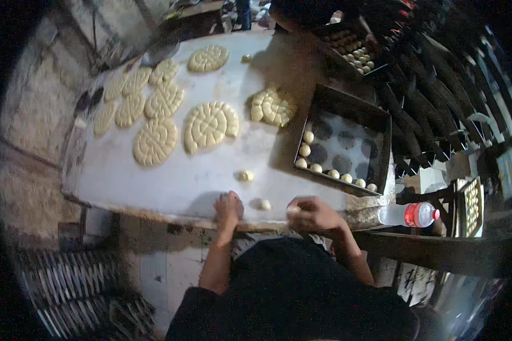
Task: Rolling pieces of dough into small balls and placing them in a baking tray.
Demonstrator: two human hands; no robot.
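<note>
My left hand (228, 208) rests on the pale tabletop near its front edge, fingers curled down; whatever lies under them is hidden. To its right my right hand (317, 215) is closed, slightly blurred, with a small pale dough ball (293, 210) at its fingertips. Between the two hands sits another dough ball (264, 205). A little farther off lies a small cut piece of dough (245, 176). Dough balls (317, 168) line the left and near sides of a dark metal tray (347, 96) on the right.
Coiled dough rounds scored into pieces (211, 126) spread over the table's left and middle. One partly used coil (273, 107) lies beside the tray. A clear bottle with a red cap (409, 215) lies on its side at right. Another filled tray (358, 54) stands beyond; dark racks fill the right.
</note>
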